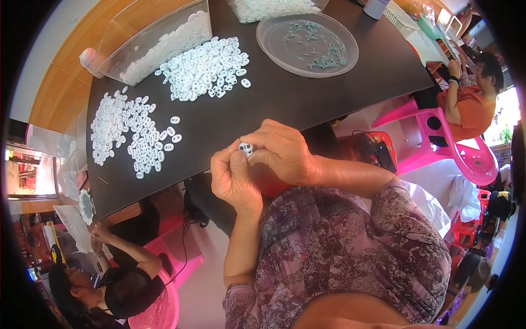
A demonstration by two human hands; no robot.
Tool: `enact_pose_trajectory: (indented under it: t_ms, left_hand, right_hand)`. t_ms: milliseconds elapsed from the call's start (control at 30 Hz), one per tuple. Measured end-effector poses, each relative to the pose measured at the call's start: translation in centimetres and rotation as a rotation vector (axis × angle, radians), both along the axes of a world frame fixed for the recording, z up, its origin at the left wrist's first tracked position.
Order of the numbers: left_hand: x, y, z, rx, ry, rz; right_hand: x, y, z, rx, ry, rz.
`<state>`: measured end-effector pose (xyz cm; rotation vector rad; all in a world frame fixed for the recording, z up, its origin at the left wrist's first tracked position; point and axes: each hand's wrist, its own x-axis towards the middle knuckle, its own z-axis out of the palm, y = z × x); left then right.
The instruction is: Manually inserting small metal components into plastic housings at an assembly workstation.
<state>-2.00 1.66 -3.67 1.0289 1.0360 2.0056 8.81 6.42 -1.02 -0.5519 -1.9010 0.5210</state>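
Between my fingertips, just off the table's near edge, is a small white oval plastic piece (pixel 246 147) with dark holes in its face. My left hand (pixel 233 178) pinches it from the left, thumb on its near side. From the right, my right hand (pixel 285 151) grips the same piece with thumb and fingers. Whether anything smaller sits in my right fingers is hidden. A heap of white pieces with open holes (pixel 205 68) lies on the table beyond my hands. Farther left is a spread of white oval pieces (pixel 145 137) with dark slots.
The dark table (pixel 235 112) carries a clear bin (pixel 156 52) of white pieces, another bin (pixel 274 10) behind, and a round clear tray (pixel 268 46) of small grey-green parts. Co-workers sit at left (pixel 129 285) and right (pixel 474 104), on pink chairs (pixel 416 129).
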Motion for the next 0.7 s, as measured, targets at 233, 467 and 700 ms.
enact_pose_trajectory:
  t_ms: [233,467,700]
  left_hand:
    - [0.58,0.00,-0.30,-0.006,-0.033,0.020]
    - [0.82,-0.53,-0.27,-0.016,-0.035,0.041]
    - [0.25,-0.84,-0.26,-0.030,-0.034,-0.027]
  right_hand:
    - [0.03,-0.13,-0.53,0.000,0.022,-0.002]
    - [-0.29,-0.46,-0.58,-0.003,0.046,-0.011]
    - [-0.37,-0.51,-0.66,0.001,0.056,-0.024]
